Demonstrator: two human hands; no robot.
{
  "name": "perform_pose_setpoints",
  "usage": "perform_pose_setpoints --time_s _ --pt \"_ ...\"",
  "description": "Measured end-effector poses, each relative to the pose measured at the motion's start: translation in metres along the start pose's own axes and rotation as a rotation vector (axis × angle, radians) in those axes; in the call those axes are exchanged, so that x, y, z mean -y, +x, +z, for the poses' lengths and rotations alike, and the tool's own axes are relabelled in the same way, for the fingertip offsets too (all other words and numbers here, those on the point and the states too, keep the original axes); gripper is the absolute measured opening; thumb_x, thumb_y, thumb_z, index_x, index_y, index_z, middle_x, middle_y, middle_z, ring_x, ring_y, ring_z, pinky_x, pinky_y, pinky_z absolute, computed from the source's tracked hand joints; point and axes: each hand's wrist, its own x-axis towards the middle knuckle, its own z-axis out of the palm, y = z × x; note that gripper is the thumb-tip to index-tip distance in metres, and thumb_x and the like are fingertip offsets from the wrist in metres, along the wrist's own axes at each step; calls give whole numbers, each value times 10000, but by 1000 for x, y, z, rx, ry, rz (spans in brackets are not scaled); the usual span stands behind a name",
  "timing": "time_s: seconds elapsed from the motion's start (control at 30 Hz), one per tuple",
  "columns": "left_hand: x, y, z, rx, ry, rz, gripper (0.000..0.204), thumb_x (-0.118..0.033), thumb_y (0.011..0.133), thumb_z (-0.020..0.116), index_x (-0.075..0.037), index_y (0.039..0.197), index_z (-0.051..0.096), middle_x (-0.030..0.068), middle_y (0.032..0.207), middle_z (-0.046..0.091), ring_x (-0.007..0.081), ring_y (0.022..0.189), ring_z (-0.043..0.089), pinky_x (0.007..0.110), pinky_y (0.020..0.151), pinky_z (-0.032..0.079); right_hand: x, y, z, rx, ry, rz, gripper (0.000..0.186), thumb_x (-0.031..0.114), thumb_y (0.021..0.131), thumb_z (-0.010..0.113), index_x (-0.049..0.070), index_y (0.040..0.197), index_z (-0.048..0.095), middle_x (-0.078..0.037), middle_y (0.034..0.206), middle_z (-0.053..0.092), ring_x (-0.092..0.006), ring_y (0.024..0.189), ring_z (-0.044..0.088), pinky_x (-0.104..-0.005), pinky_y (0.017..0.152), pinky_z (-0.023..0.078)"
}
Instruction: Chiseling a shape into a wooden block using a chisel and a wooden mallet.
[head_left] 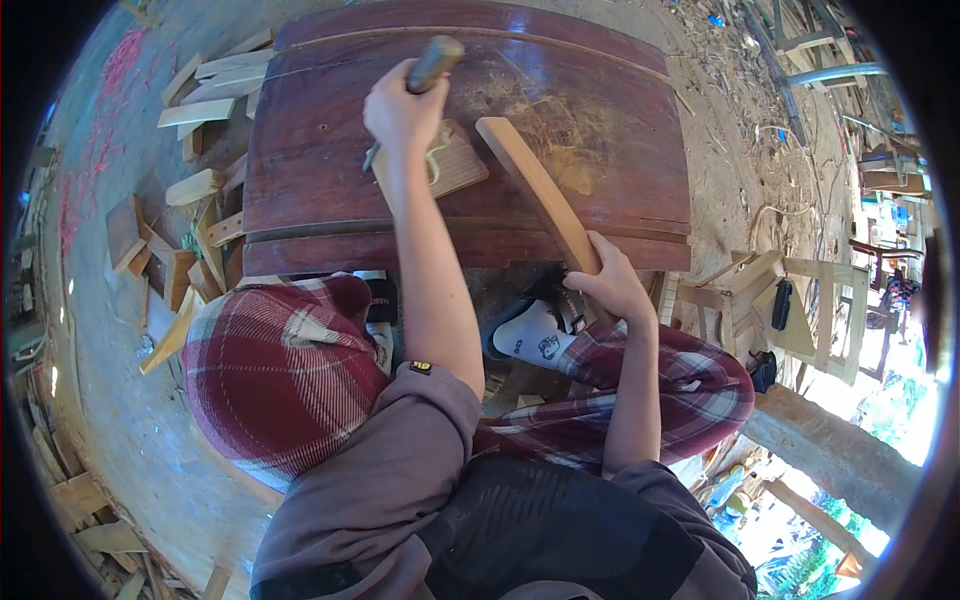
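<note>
My left hand (405, 112) is closed around a tool with a thick, round, dark handle (436, 64); the handle's blunt end sticks up past my fingers. A thin grey metal piece (370, 157) shows just beneath that hand; I cannot tell if it belongs to the tool. Below the hand a flat brown wood block (460, 165) lies on the table, with a pale curved piece on it. My right hand (612, 280) grips the near end of a long, slightly curved wooden slat (540, 190). The slat slants over the table, its far end near the block.
The low dark red wooden table (330, 130) has a worn, scratched patch. Wood offcuts (215, 95) pile up at its left. A wooden frame (820, 300) stands at the right. My knees, in plaid trousers (280, 370), are bent close to the table's near edge.
</note>
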Motion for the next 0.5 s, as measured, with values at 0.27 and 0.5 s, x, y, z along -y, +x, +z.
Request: perform_pose_setpoints --time_s 0.27,0.5 --pt "-44 -43 75 195 -79 226 275 -277 690 756 -164 939 729 77 759 693 250 745 669 374 756 483 -12 -14 -35 -13 -48 75 618 269 662 694 -25 1180 529 -199 955 626 -286 854 612 -372 800 474" --pt "-75 -65 106 311 -120 512 188 -185 738 678 -203 923 706 24 717 675 222 705 642 369 826 406 -13 -31 -60 -94 152 183 584 211 693 695 -42 1189 521 -141 875 613 -201 707 591 -318 639 484"
